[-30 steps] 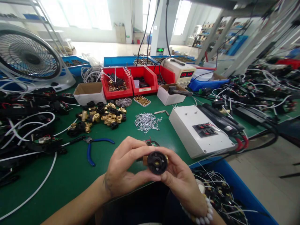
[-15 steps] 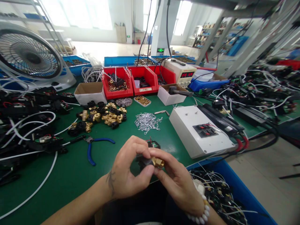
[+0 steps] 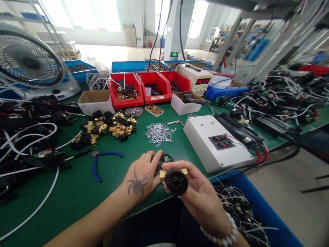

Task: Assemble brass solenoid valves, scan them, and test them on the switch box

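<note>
My right hand grips a brass valve fitting, its round black plastic end turned toward me. Beyond it, my left hand reaches over a small black part with a green circuit board at the table's near edge. The left fingers are closed around this part's left side, and the fingertips are partly hidden. Past the hands lies a pile of bent silver wire clips. More brass fittings with black ends are heaped to the left, near pliers with blue handles.
A grey box with switches stands at the right. Red bins, white cartons and a power supply line the back. A fan is at the left. Beside me on the right sits a blue crate of wired parts.
My left hand has let go of the brass fitting and moved forward to the circuit-board part. My right hand keeps the fitting and has turned its black end toward me.
</note>
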`<state>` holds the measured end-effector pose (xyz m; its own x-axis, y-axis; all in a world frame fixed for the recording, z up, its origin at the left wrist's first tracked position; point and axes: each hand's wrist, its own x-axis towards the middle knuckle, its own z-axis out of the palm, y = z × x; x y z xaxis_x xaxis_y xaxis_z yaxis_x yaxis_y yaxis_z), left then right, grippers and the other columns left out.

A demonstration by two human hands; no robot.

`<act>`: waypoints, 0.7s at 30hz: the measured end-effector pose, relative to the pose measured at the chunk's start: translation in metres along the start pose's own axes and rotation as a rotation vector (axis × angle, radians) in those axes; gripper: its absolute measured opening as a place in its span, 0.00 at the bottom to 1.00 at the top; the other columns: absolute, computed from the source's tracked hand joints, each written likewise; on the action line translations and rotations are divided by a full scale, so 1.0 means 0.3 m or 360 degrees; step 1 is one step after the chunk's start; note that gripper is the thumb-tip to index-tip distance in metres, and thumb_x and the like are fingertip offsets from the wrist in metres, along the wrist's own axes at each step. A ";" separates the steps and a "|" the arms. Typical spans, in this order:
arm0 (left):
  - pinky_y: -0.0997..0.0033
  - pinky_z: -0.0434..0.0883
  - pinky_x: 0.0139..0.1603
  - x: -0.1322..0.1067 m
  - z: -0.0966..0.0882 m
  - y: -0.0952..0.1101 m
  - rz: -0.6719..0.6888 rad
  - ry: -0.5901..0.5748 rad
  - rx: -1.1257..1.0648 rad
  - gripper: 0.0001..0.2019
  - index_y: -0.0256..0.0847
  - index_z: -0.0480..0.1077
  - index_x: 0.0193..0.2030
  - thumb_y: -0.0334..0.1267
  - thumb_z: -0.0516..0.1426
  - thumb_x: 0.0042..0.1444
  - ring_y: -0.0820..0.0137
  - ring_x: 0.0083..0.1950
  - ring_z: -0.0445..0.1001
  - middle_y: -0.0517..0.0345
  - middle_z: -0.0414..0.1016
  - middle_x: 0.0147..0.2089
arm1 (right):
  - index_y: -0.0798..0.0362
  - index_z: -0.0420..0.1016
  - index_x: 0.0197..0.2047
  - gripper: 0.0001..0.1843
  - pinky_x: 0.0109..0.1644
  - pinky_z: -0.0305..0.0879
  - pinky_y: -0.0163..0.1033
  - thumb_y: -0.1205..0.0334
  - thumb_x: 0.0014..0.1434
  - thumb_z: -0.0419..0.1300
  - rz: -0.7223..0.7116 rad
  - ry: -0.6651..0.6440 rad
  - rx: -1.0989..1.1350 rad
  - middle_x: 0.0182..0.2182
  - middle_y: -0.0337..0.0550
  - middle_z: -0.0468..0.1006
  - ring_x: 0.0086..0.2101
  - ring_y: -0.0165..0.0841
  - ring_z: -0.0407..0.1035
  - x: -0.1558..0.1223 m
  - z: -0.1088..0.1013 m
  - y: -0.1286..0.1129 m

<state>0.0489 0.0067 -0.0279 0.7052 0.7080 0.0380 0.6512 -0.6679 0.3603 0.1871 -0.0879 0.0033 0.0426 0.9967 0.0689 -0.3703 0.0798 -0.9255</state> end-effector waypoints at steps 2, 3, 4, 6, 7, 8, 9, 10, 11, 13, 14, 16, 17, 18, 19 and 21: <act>0.58 0.72 0.53 -0.001 0.009 0.000 0.0006 0.0023 -0.0013 0.28 0.37 0.57 0.65 0.35 0.54 0.58 0.57 0.54 0.69 0.43 0.66 0.57 | 0.44 0.76 0.48 0.16 0.46 0.74 0.42 0.53 0.56 0.67 0.0017 -0.0012 0.0017 0.47 0.44 0.78 0.34 0.31 0.74 -0.005 0.003 -0.005; 0.58 0.72 0.53 -0.001 0.011 0.000 0.0016 0.0054 -0.0027 0.27 0.38 0.58 0.65 0.35 0.54 0.58 0.57 0.54 0.69 0.44 0.66 0.58 | 0.44 0.76 0.48 0.16 0.45 0.74 0.42 0.54 0.56 0.67 0.0023 -0.0011 0.0033 0.47 0.44 0.78 0.33 0.31 0.74 -0.006 0.003 -0.007; 0.57 0.72 0.53 -0.001 0.014 0.001 0.0030 0.0090 -0.0053 0.27 0.40 0.59 0.65 0.35 0.54 0.57 0.57 0.54 0.69 0.44 0.65 0.58 | 0.45 0.76 0.47 0.16 0.45 0.75 0.42 0.54 0.55 0.68 0.0030 -0.0003 0.0049 0.47 0.44 0.78 0.33 0.31 0.74 -0.008 0.004 -0.009; 0.53 0.71 0.53 -0.001 0.015 0.002 0.0063 0.0140 -0.0123 0.26 0.42 0.61 0.64 0.34 0.55 0.56 0.55 0.55 0.69 0.44 0.65 0.59 | 0.44 0.76 0.47 0.16 0.44 0.75 0.42 0.53 0.54 0.68 0.0037 0.0003 0.0067 0.46 0.44 0.78 0.33 0.31 0.74 -0.010 0.006 -0.011; 0.51 0.71 0.53 -0.002 0.015 0.002 0.0072 0.0148 -0.0165 0.26 0.42 0.62 0.63 0.34 0.55 0.56 0.53 0.55 0.69 0.44 0.65 0.60 | 0.44 0.76 0.46 0.16 0.44 0.75 0.42 0.53 0.54 0.68 0.0039 -0.0002 0.0072 0.46 0.44 0.78 0.33 0.31 0.73 -0.010 0.006 -0.011; 0.50 0.71 0.54 -0.002 0.012 0.001 0.0073 0.0151 -0.0215 0.26 0.41 0.63 0.62 0.34 0.55 0.55 0.52 0.55 0.69 0.43 0.65 0.60 | 0.44 0.76 0.46 0.16 0.43 0.75 0.41 0.53 0.54 0.68 0.0045 -0.0008 0.0079 0.47 0.43 0.78 0.33 0.31 0.73 -0.011 0.007 -0.010; 0.50 0.70 0.54 -0.002 0.008 0.000 0.0064 0.0153 -0.0269 0.25 0.40 0.63 0.61 0.34 0.55 0.54 0.53 0.56 0.69 0.43 0.66 0.60 | 0.44 0.76 0.47 0.16 0.42 0.75 0.40 0.54 0.55 0.68 0.0058 -0.0015 0.0098 0.47 0.43 0.78 0.33 0.31 0.74 -0.012 0.008 -0.010; 0.51 0.70 0.55 -0.002 0.002 -0.003 0.0050 0.0163 -0.0313 0.25 0.40 0.64 0.60 0.34 0.56 0.54 0.54 0.56 0.69 0.44 0.66 0.59 | 0.44 0.76 0.47 0.15 0.41 0.74 0.38 0.56 0.55 0.68 0.0076 -0.0021 0.0135 0.47 0.43 0.78 0.33 0.30 0.74 -0.013 0.008 -0.010; 0.53 0.70 0.55 -0.001 -0.007 -0.007 0.0015 0.0179 -0.0378 0.24 0.41 0.64 0.59 0.36 0.56 0.54 0.55 0.55 0.70 0.46 0.67 0.59 | 0.44 0.76 0.47 0.15 0.40 0.74 0.37 0.57 0.55 0.68 0.0091 -0.0023 0.0184 0.47 0.43 0.78 0.33 0.30 0.74 -0.014 0.009 -0.009; 0.56 0.70 0.55 0.002 -0.029 -0.016 -0.0113 0.0180 -0.0669 0.22 0.42 0.64 0.57 0.41 0.55 0.55 0.59 0.53 0.72 0.49 0.70 0.55 | 0.46 0.76 0.47 0.15 0.37 0.73 0.35 0.59 0.56 0.67 0.0117 -0.0012 0.0280 0.45 0.44 0.79 0.32 0.29 0.73 -0.015 0.009 -0.010; 0.57 0.71 0.54 0.005 -0.042 -0.020 -0.0199 0.0163 -0.0916 0.21 0.42 0.64 0.56 0.43 0.54 0.56 0.60 0.52 0.72 0.51 0.71 0.54 | 0.47 0.76 0.47 0.15 0.36 0.73 0.34 0.59 0.56 0.67 0.0128 0.0005 0.0311 0.43 0.44 0.80 0.31 0.29 0.73 -0.015 0.008 -0.011; 0.59 0.71 0.53 0.010 -0.067 -0.027 -0.0359 0.0113 -0.1561 0.20 0.40 0.64 0.55 0.43 0.53 0.55 0.61 0.52 0.73 0.52 0.72 0.52 | 0.49 0.76 0.47 0.13 0.34 0.72 0.34 0.59 0.57 0.65 0.0155 0.0045 0.0341 0.42 0.45 0.80 0.29 0.29 0.72 -0.014 0.008 -0.014; 0.60 0.71 0.52 0.013 -0.078 -0.029 -0.0405 0.0087 -0.1885 0.20 0.39 0.63 0.54 0.41 0.53 0.54 0.61 0.52 0.73 0.51 0.72 0.53 | 0.49 0.76 0.47 0.13 0.34 0.72 0.34 0.59 0.58 0.64 0.0171 0.0061 0.0347 0.41 0.45 0.80 0.28 0.28 0.71 -0.013 0.007 -0.016; 0.62 0.71 0.51 0.015 -0.087 -0.029 -0.0421 0.0074 -0.2151 0.21 0.38 0.63 0.54 0.39 0.53 0.53 0.61 0.52 0.73 0.50 0.72 0.53 | 0.49 0.75 0.47 0.13 0.34 0.71 0.34 0.60 0.58 0.64 0.0186 0.0069 0.0352 0.41 0.46 0.80 0.28 0.28 0.71 -0.012 0.007 -0.019; 0.64 0.72 0.51 0.016 -0.094 -0.029 -0.0424 0.0076 -0.2358 0.21 0.37 0.63 0.53 0.37 0.53 0.52 0.62 0.52 0.73 0.50 0.72 0.53 | 0.49 0.75 0.48 0.13 0.34 0.71 0.33 0.60 0.59 0.63 0.0195 0.0067 0.0351 0.42 0.46 0.80 0.28 0.28 0.71 -0.012 0.008 -0.022; 0.65 0.72 0.50 0.016 -0.100 -0.025 -0.0400 0.0095 -0.2606 0.20 0.36 0.64 0.53 0.34 0.53 0.51 0.63 0.51 0.74 0.49 0.73 0.52 | 0.49 0.75 0.49 0.15 0.35 0.70 0.33 0.60 0.58 0.64 0.0206 0.0044 0.0329 0.43 0.46 0.80 0.29 0.27 0.70 -0.011 0.009 -0.028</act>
<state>0.0388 0.0220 -0.0024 0.5987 0.7868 -0.1498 -0.2537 0.3637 0.8963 0.1877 -0.0918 0.0119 0.0070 0.9983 -0.0583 -0.5564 -0.0446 -0.8297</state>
